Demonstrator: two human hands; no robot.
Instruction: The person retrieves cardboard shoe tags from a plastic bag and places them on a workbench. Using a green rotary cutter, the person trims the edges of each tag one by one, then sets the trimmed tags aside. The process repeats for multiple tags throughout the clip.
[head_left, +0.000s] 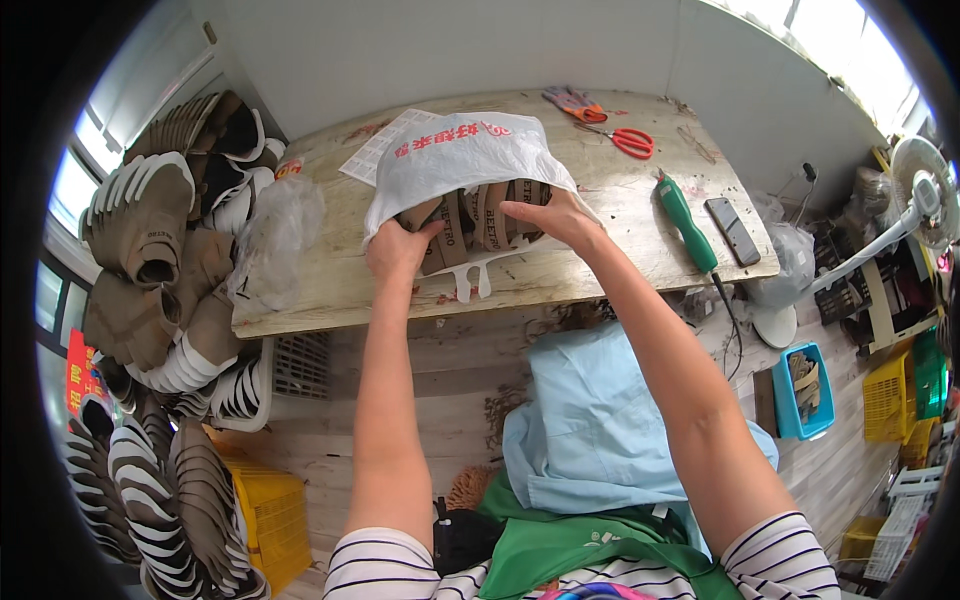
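Observation:
A white plastic bag (470,150) with red print lies on the table, its mouth facing me. Several brown fabric strips (490,215) with dark lettering sit in its opening. At the bag's left side, my left hand (400,248) is closed on the strips, its thumb against them. From the right, my right hand (557,215) reaches into the mouth and grips the strips, thumb stretched across them. The other fingers of both hands are largely hidden. A bag handle hangs toward the table's front edge between my forearms.
On the wooden table (340,285) lie red-handled scissors (630,142), gloves (573,103), a green corded tool (685,220), a phone (733,230) and a printed sheet (385,148). Clear plastic (280,240) lies at left beside stacked brown shoe parts (140,215). A blue basket (803,390) stands right.

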